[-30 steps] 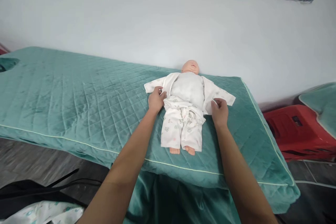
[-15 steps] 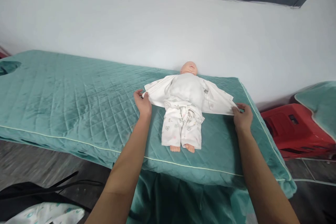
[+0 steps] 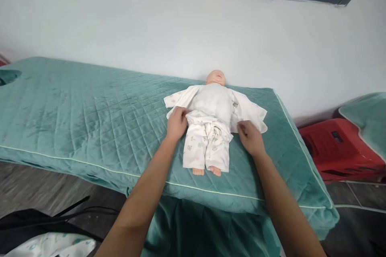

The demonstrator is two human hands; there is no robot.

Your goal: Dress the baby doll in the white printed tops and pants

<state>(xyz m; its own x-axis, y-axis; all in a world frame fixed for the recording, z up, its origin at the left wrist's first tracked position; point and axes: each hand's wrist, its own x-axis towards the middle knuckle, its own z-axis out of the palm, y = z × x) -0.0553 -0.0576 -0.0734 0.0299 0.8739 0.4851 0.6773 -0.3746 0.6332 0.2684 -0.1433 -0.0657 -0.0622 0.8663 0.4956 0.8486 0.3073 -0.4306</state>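
Observation:
A baby doll (image 3: 215, 77) lies on its back on the green quilted bed cover, its head toward the wall. Over its arms is a white baby shirt (image 3: 251, 108), open at the front, so the pale padded torso (image 3: 211, 101) shows. Printed white trousers (image 3: 195, 146) cover its legs, and the feet poke out below. Beside the trouser waist, at the shirt's left panel, is my left hand (image 3: 177, 123), fingers curled. My right hand (image 3: 251, 137) is closed at the shirt's lower edge on the other side. What the fingertips pinch is hidden.
The quilted bed cover (image 3: 90, 116) runs along a white wall (image 3: 150, 28). Right of the bed stands a red plastic chair (image 3: 337, 148) with green fabric over it. At bottom left are a black strap and a printed white cloth (image 3: 60, 245).
Both hands have moved inward from the spread shirt panels to the doll's waist. The panels, stretched out sideways before, now lie slack on the bed.

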